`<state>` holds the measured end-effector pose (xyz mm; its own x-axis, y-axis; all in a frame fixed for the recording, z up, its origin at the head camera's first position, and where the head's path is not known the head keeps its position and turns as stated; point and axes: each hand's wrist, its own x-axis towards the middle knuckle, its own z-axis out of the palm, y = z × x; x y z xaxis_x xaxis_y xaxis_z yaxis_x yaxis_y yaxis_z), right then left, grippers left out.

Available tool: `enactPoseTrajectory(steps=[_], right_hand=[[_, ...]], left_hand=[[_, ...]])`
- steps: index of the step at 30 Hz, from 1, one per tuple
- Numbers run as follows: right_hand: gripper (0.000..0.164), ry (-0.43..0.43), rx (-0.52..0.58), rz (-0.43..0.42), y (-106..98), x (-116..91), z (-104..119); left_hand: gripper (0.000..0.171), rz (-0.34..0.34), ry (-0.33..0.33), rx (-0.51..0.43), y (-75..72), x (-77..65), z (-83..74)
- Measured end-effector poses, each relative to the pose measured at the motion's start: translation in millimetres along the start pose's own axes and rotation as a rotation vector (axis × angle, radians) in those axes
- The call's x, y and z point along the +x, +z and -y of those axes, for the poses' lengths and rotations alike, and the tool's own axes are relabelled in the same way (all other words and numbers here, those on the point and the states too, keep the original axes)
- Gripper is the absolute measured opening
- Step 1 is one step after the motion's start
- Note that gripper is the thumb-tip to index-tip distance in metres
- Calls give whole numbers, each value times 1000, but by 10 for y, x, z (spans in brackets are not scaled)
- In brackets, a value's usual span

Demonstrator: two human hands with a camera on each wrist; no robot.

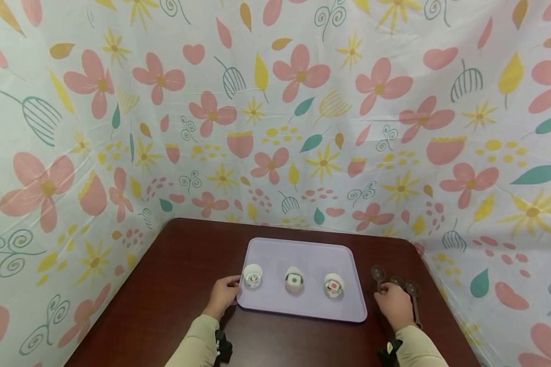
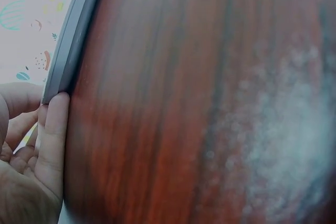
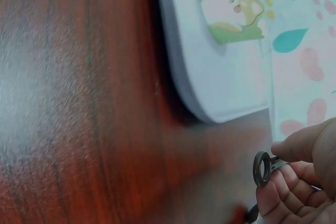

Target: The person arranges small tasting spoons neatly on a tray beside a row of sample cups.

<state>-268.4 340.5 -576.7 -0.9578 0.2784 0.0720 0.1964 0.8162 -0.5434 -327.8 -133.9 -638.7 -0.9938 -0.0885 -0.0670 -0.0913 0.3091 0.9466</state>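
My left hand (image 1: 223,296) pinches the left edge of a pale lilac tray (image 1: 271,302), thumb and fingers on its rim. On the tray stand three small cups: a left cup (image 1: 252,280) with a dark-marked piece inside, a middle cup (image 1: 295,288) holding a white block with a green dot, and a right cup (image 1: 334,293) holding a white block with a red mark. A printed animal shows on one cup (image 3: 233,11) in the right wrist view. Right of the tray, my right hand (image 1: 396,306) pinches the ring-ended handle (image 3: 262,169) of a brown measuring spoon (image 1: 378,272).
Two more brown measuring spoons lie by my right hand, a middle one (image 1: 397,281) partly hidden and a right one (image 1: 412,289). Everything rests on a dark reddish wooden table (image 1: 183,265). Flower-printed cloth (image 1: 266,127) hangs around its back and sides.
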Motion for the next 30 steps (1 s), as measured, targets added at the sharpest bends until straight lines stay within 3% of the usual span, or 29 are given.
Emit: enactPoseTrajectory(steps=[14,24,30], right_hand=[[41,-5,54,21,-48,-47,217],[37,-7,35,-1,51,-55,327],[38,15,86,21,110,-60,470]], left_hand=[[40,-42,-25,22,6,-21,-24],[40,-44,-40,48,10,-56,-74],[39,-40,-42,39,29,-46,-77]])
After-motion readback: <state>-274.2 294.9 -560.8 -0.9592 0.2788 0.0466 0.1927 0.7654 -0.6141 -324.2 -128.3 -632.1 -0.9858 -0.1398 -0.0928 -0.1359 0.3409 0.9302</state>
